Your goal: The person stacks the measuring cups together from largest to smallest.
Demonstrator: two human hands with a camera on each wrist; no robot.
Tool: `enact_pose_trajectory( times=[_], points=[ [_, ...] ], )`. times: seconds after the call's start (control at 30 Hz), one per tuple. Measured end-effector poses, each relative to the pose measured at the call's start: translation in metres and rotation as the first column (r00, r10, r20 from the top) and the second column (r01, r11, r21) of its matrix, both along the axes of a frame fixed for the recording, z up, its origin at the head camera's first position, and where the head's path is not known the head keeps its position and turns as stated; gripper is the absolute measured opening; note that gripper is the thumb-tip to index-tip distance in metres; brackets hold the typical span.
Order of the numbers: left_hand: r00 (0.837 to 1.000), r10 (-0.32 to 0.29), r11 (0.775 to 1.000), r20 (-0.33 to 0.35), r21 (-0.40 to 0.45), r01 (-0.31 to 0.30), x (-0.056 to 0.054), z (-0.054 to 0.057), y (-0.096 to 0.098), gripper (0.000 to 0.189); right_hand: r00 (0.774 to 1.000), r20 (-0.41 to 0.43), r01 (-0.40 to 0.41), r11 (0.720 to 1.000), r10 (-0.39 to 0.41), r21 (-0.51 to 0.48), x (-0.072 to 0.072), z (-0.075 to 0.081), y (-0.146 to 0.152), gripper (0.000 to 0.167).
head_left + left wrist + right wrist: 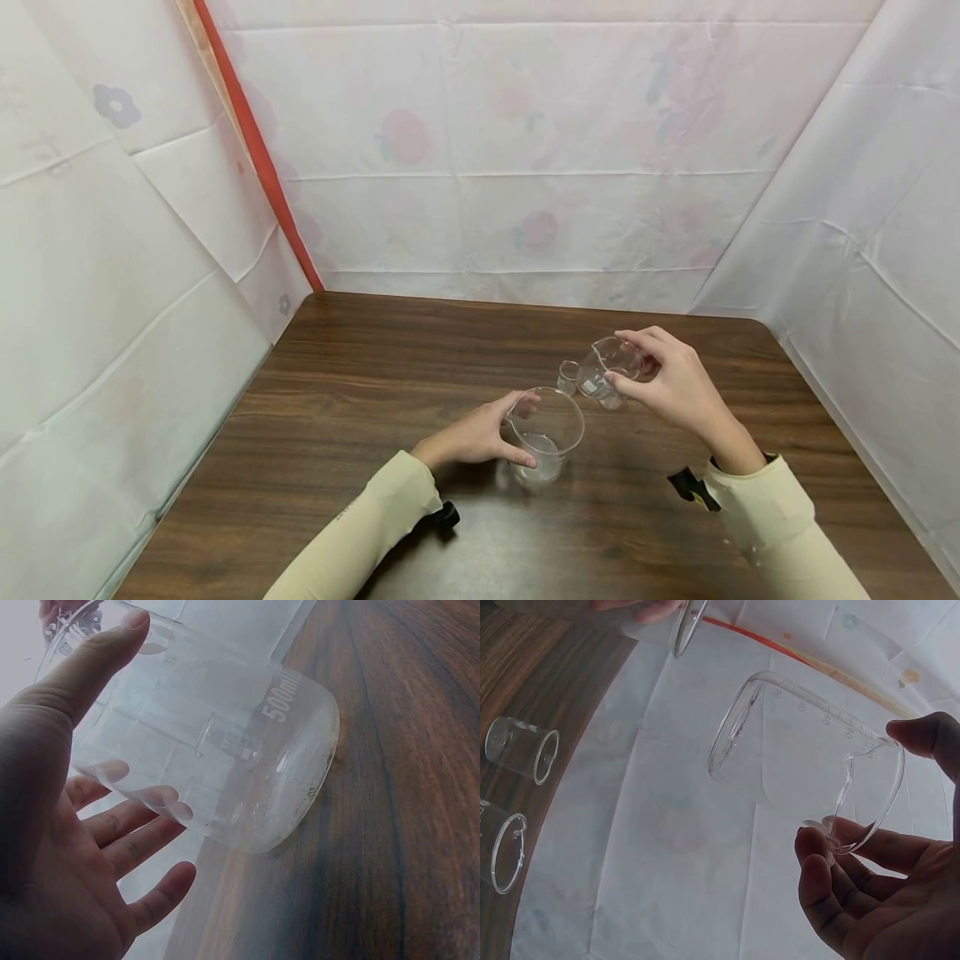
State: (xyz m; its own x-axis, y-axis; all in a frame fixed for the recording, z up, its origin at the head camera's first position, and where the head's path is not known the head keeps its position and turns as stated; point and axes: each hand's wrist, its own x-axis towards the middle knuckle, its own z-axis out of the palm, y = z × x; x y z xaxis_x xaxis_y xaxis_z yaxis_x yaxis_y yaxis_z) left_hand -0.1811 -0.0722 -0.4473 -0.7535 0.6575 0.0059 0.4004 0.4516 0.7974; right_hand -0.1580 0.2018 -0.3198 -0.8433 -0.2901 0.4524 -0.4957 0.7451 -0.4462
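Observation:
A large clear glass beaker [551, 417] marked 500ml [277, 709] stands on the brown table. My left hand [480, 431] holds it from the left, thumb on the near side and fingers around the far side. My right hand [675, 383] pinches a smaller graduated beaker [802, 757] by its rim between thumb and fingers. That beaker is off the table and tilted, to the right of and behind the large one. Below and beside it stand two small beakers, one at the left [567, 379] and another [612, 402] partly hidden under the held beaker.
The wood-grain table [337, 400] is bordered by white printed sheets [480, 225] at the back and both sides. A red strip [262, 158] runs down the back left corner. Dark wrist-camera mounts [693, 489] hang at both sleeves.

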Motion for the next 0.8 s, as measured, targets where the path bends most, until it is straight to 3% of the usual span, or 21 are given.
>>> enact_pose_trajectory(
  times=[0.4,0.8],
  points=[
    [1.000,-0.003,1.000,0.001,0.004,0.003,-0.001,-0.001,0.000,0.091,0.998,-0.021,-0.054,0.998,0.053,-0.024,0.002,0.001,-0.008,0.044],
    [1.000,-0.003,1.000,0.002,0.008,0.003,-0.002,-0.001,0.000,0.090,0.995,0.027,-0.093,0.995,0.094,-0.024,0.004,0.002,-0.014,0.044]
  ],
)
